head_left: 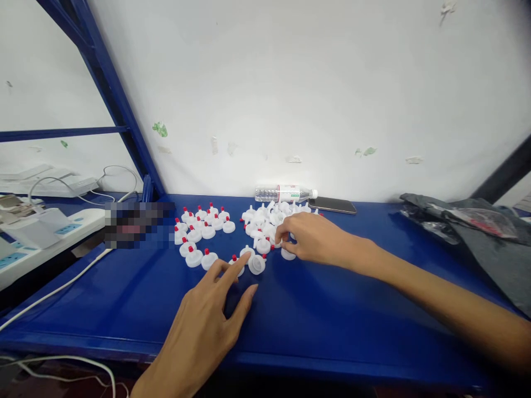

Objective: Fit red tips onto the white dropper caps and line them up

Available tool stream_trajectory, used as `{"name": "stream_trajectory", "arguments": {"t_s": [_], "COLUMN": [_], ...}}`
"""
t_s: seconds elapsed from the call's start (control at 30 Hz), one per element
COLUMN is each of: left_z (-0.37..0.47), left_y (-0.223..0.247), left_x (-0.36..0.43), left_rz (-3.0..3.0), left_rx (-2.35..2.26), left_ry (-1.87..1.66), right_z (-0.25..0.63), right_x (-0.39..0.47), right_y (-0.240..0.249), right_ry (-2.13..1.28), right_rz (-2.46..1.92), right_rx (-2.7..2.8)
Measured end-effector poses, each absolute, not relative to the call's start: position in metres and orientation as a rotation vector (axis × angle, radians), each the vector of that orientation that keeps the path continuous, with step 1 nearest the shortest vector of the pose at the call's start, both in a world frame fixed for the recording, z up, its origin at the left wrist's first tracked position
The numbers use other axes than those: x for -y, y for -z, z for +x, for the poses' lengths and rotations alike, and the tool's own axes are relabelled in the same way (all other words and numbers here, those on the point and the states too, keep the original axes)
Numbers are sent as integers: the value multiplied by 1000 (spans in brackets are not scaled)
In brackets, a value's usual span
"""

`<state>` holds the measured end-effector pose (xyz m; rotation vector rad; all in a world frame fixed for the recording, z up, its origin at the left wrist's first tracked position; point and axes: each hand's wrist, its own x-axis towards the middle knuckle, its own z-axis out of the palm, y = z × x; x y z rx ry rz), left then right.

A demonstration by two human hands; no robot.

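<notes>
Several white nozzle caps with red tips [193, 258] stand upright in loose rows on the left of the blue table [332, 326]. A heap of similar white caps [262, 246], some with red tips, lies to their right. My left hand [203, 318] is open, thumb and fingers apart, its fingertips close to a cap lying tilted [257, 265] at the heap's front. My right hand [309, 235] is over the heap's right side with fingers bent together. What they hold is hidden; a white cap [288, 254] shows partly below them.
Behind the heap lie a clear plastic bottle [286, 193] and a phone [334, 205]. A power strip [74, 226] with a white cable is at left. Dark cloth and plastic bags [468, 226] lie at right. A blue frame post [116, 94] rises at left before the wall.
</notes>
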<state>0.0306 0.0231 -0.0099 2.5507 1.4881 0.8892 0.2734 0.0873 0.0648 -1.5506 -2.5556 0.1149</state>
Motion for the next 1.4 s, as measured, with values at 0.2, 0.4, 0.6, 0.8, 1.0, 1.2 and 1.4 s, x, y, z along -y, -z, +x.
{"name": "stream_trajectory", "arguments": {"t_s": [0.2,0.4,0.6,0.8,1.0,1.2,1.4], "left_z": [35,37,35,33,34,34,34], "left_y": [8,3,8,9,6,8,8], "left_x": [-25,-26,-23,-22,-22,-22,-22], "left_rz": [2680,2686,2689,2841,2783,2789,2696], "left_rx": [-1488,-1481,-1428,-1193,-1116,-1105,-1113], "left_ry": [-579,-516,-658,-709,-732,-784,-784], "right_z": [266,268,262,250,249,251,252], "right_x": [-86,-91,-71,-52,-53,-55,-55], "right_y": [-54,-43,-59,-59,-54,-59,-67], "right_ry": [-2,-18,-131,-554,-1274,-1177,-1020], "right_rz": [-1530,-1473,-1545,-1458,-1345,-1321,-1349], "right_rx": [2551,2555,2522,2484,2214,2305,2396]}}
